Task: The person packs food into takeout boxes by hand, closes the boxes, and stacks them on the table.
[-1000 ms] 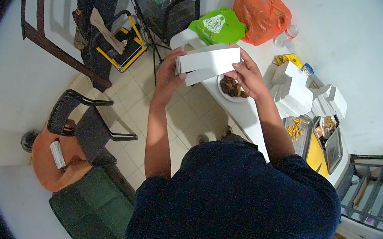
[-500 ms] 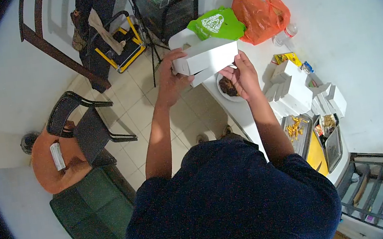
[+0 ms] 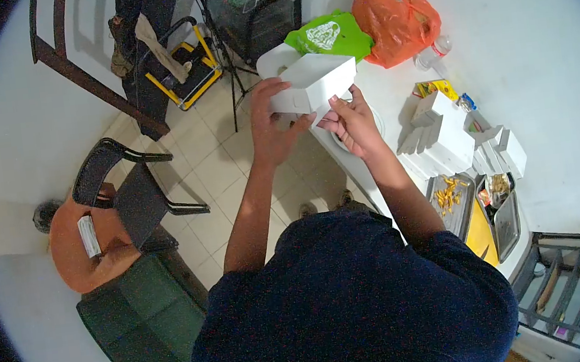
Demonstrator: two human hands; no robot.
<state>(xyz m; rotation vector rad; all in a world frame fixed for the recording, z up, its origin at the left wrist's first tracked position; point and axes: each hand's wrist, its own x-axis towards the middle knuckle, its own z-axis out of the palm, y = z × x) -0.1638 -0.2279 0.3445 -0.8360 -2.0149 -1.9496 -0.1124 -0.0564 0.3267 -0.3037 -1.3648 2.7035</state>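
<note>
Along the wall side of the white table (image 3: 387,95), as seen from the head camera, a white print is being displayed on a green bag (image 3: 329,35), though its lettering is too small to be read. A red label is being carried by a clear bottle (image 3: 435,53) beside an orange bag (image 3: 397,20), and its words cannot be made out; the print on a yellow packet (image 3: 435,90) is likewise being lost to size.

Above the table's near edge, an open white box (image 3: 325,84) is being held in the air, tilted, by both hands. Its end is being gripped by the left hand (image 3: 272,127) — half closed, fingers over the top, thumb toward the lower flap. The lower side is being pinched by the right hand (image 3: 355,127), partly curled, thumb against the cardboard. Beneath that hand, a plate (image 3: 381,128) is being mostly hidden. More white boxes (image 3: 442,138) are being kept stacked nearby.
</note>
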